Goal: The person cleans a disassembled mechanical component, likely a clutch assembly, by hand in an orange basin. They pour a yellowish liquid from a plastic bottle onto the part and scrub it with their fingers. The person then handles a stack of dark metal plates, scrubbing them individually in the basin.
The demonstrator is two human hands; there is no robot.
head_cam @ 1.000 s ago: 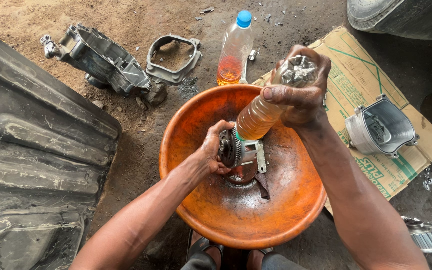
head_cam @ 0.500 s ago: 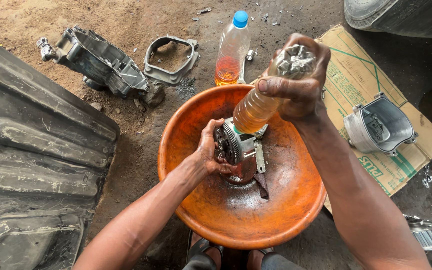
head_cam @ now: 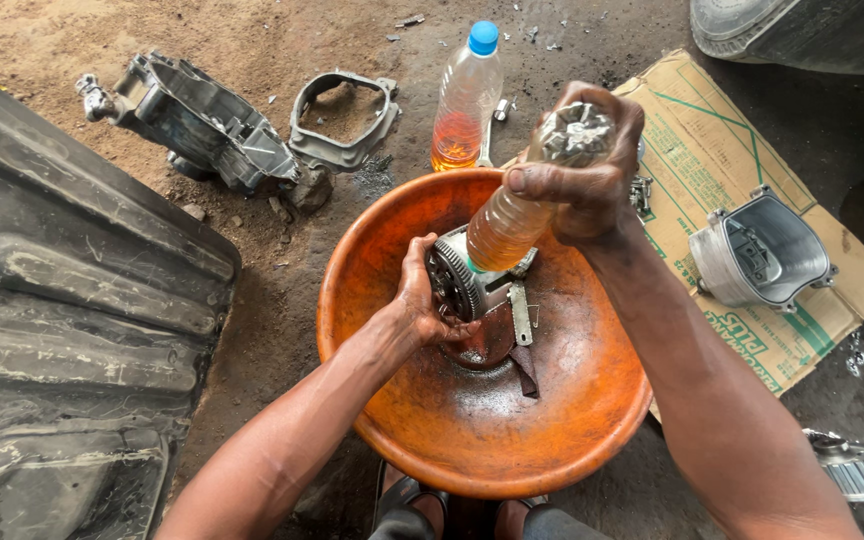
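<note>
Left hand: the left hand [head_cam: 424, 300] is closed around a round toothed metal part [head_cam: 452, 285], with the fingers wrapped over its rim, and it holds the part on edge inside the orange bowl [head_cam: 552, 420].
Right hand: the right hand [head_cam: 582, 180] is closed tightly around the bottom end of an upturned plastic bottle [head_cam: 507, 225] with amber liquid; the crumpled base shows above the fingers.
Key relation: the long axis of the bottle goes from upper right down to lower left, and its mouth is just beside the metal part, maybe touching; I cannot tell.
Place of the part: near the middle of the bowl, a little toward its far rim.
In the bowl: a small metal bracket [head_cam: 520, 310] and a dark wet pool.
Around the bowl: a second bottle with blue cap [head_cam: 464, 100] stands beyond the far rim; a grey engine casing [head_cam: 202, 120] and a gasket-like frame [head_cam: 342, 120] lie on the dirt ground; a metal cover [head_cam: 762, 250] lies on flattened cardboard [head_cam: 712, 130].
</note>
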